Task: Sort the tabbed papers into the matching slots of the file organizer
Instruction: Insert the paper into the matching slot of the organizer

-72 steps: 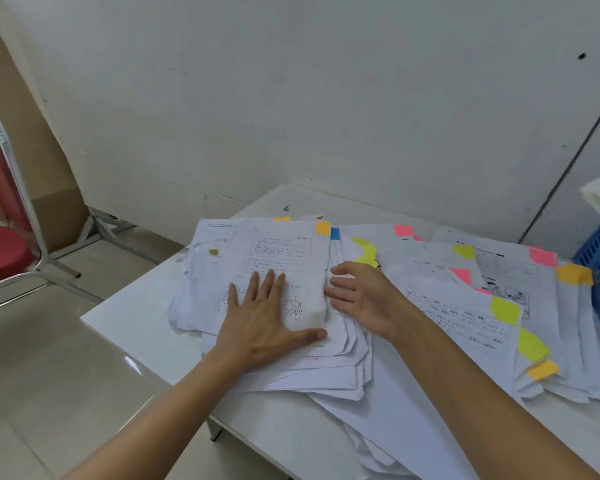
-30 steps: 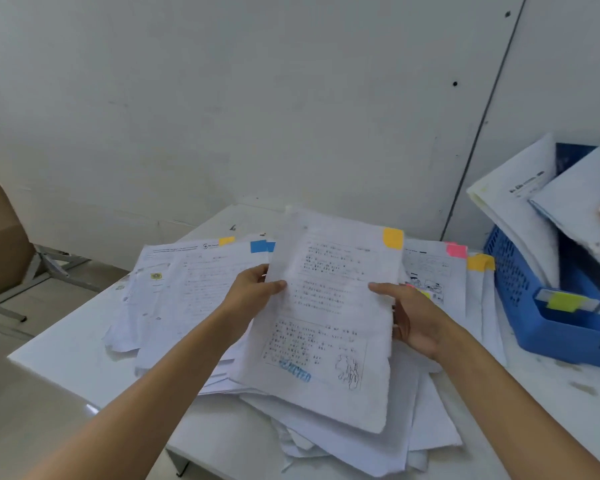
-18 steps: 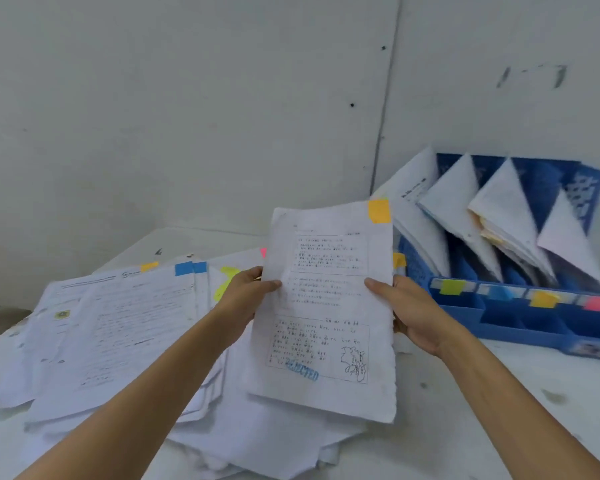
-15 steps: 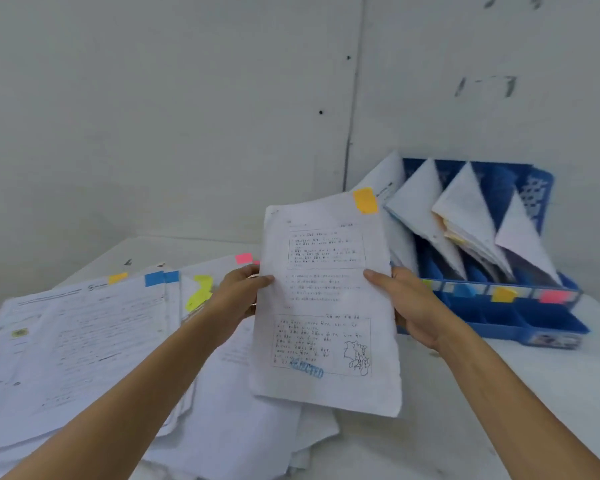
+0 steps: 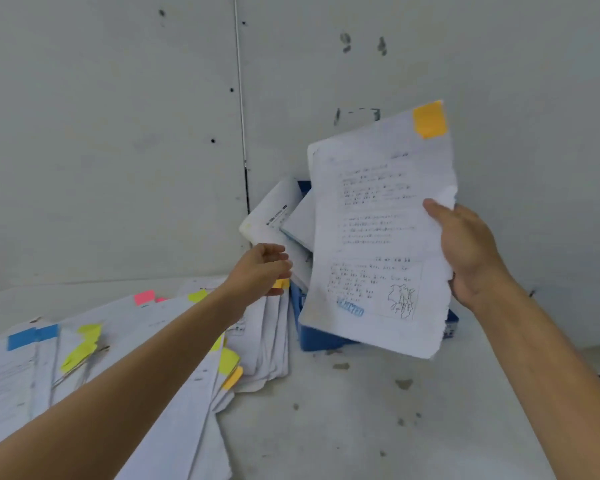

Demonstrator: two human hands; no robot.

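Observation:
My right hand (image 5: 465, 251) grips the right edge of a white printed paper (image 5: 371, 237) with an orange tab (image 5: 429, 119) at its top right corner, held upright in the air. Behind the paper stands the blue file organizer (image 5: 317, 337), mostly hidden by it; white sheets (image 5: 274, 216) lean out of its left slots. My left hand (image 5: 260, 271) reaches toward those sheets with fingers loosely spread and holds nothing. A spread pile of tabbed papers (image 5: 125, 362) with blue, yellow, pink and orange tabs lies at the left on the table.
The white table (image 5: 378, 420) is stained and bare in front of the organizer. A grey wall (image 5: 118, 133) with a vertical seam stands right behind the table. The table's right edge runs near my right forearm.
My left hand has let go of the orange-tabbed paper and moved toward the organizer's left sheets. My right hand alone has raised the paper up and to the right, in front of the organizer.

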